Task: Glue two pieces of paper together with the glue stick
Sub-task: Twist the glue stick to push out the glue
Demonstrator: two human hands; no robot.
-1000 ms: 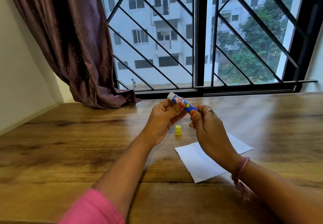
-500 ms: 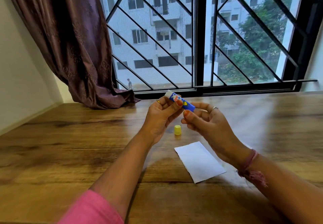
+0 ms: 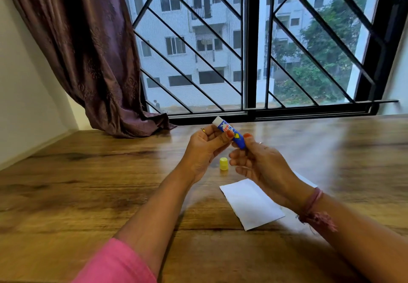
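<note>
While both hands pinch the uncapped glue stick [image 3: 230,134] above the table [image 3: 88,183], left hand [image 3: 204,150] mid-barrel, right hand [image 3: 260,163] at its base, over-twisting could snap glue onto the paper [image 3: 249,205].

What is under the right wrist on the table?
The white paper lies flat on the wooden table beneath the right hand. The wrist covers its far part, so whether a second sheet lies there cannot be told.
</note>
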